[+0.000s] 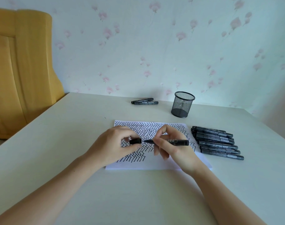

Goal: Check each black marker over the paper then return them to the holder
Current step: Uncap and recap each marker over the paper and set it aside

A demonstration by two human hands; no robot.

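Observation:
A white paper (pixel 154 164) covered with black zigzag lines lies in the middle of the table. Above it my right hand (pixel 172 148) grips a black marker (pixel 177 141) lying level, its bare tip pointing left. My left hand (pixel 115 143) pinches the marker's black cap (pixel 135 141), held just left of the tip and a small gap apart from it. A black mesh holder (pixel 182 104) stands upright behind the paper and looks empty. Several capped black markers (pixel 218 143) lie in a row right of the paper. Two more markers (pixel 145 101) lie near the wall.
The pale table (pixel 73 143) stands against a flowered wall. A yellow wooden piece of furniture (pixel 21 70) rises at the left beyond the table's edge.

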